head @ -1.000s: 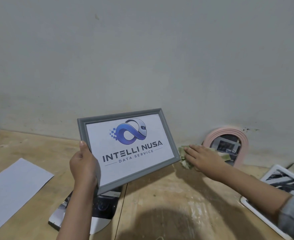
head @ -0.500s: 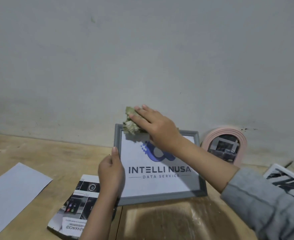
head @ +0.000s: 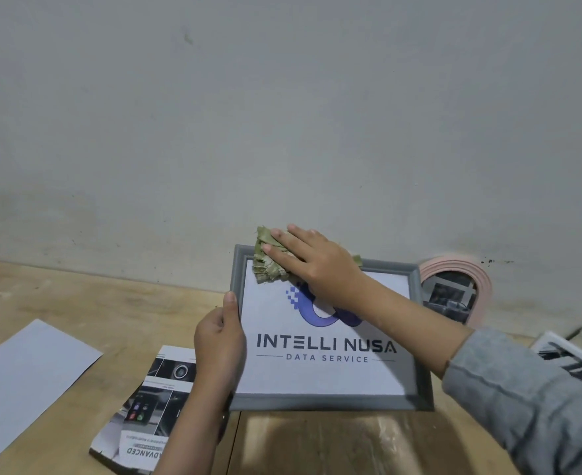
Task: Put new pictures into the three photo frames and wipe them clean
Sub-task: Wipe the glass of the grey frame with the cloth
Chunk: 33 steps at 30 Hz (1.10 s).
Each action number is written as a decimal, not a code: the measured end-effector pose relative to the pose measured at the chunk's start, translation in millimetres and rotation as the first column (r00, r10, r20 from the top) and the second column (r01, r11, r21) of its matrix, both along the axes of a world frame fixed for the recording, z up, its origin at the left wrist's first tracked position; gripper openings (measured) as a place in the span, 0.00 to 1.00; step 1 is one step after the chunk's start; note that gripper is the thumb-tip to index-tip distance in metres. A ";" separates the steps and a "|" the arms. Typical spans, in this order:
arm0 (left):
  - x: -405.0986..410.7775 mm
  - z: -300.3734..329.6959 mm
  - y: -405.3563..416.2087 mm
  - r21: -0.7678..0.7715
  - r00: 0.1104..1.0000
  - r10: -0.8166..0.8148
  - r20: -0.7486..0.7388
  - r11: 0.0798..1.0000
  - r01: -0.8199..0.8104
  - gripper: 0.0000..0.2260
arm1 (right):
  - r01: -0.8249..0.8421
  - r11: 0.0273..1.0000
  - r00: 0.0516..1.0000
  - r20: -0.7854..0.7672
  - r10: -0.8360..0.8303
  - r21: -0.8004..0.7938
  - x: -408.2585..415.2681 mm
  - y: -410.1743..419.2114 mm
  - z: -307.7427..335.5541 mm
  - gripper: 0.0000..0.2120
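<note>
Grey frame (head: pixel 327 402) is gripped by left hand (head: pixel 219 341) (left edge); green cloth (head: pixel 269 264) is pressed under flat right hand (head: pixel 317 265).

Left hand (head: pixel 219 341) grips the grey photo frame (head: pixel 330 402); right hand (head: pixel 317 265) presses a green cloth (head: pixel 265 265) on its upper left corner.

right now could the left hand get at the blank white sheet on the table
Probably yes, but not freely: the left hand grips the grey frame's left edge while the right hand presses the cloth on it. The white sheet lies uncovered to its left, nothing between.
</note>
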<state>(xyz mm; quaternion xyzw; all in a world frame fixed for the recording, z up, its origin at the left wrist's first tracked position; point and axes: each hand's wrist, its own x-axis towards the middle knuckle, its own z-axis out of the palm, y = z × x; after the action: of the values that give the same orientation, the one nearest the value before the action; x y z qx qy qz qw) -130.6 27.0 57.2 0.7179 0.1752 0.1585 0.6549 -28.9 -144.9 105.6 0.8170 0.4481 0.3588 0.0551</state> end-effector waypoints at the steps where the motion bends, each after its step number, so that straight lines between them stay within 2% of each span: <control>1: 0.8 -1.7 0.5 -0.019 1.000 -0.008 -0.007 1.000 0.008 0.24 | 0.006 1.000 1.000 0.000 -0.006 -0.015 1.5 -7.2 -1.0 0.24; 5: 2.3 -0.6 5.6 -0.039 1.000 0.004 -0.013 0.999 -0.004 0.22 | 0.040 0.999 0.999 0.011 -0.040 -0.021 5.5 -37.1 -3.4 0.21; 9: 2.1 1.0 14.0 -0.033 0.998 0.047 -0.028 0.998 -0.048 0.22 | 0.066 0.993 0.998 0.030 -0.063 -0.103 13.9 -73.6 -8.5 0.19; 12: 2.0 2.4 20.5 -0.030 0.997 0.068 -0.039 0.997 -0.070 0.22 | 0.143 0.975 0.990 0.019 -0.142 -0.169 17.8 -98.8 -11.7 0.17; 15: 0.8 8.5 23.6 -0.025 0.994 0.101 -0.032 0.995 -0.102 0.22 | 0.243 0.948 0.968 -0.015 -0.251 -0.206 16.2 -118.0 -8.6 0.20; 22: 0.3 16.6 23.3 -0.051 0.989 0.142 -0.042 0.988 -0.144 0.23 | 0.429 0.889 0.901 0.012 -0.433 -0.157 9.8 -125.7 -9.7 0.32; 28: 2.9 8.2 25.3 -0.066 0.987 0.157 -0.036 0.985 -0.159 0.21 | 0.508 0.849 0.845 -0.109 -0.524 -0.143 1.9 -112.7 -21.0 0.28; 33: 1.8 8.9 26.3 -0.073 0.979 0.203 -0.033 0.976 -0.205 0.22 | 0.474 0.869 0.858 -0.146 -0.492 -0.139 -8.4 -108.4 -34.1 0.28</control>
<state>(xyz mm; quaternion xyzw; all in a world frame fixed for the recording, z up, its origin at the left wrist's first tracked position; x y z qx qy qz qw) -128.8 53.3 66.0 0.6726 0.2621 0.2088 0.6598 -37.3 -253.3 71.5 0.9281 0.2489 0.2371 0.1433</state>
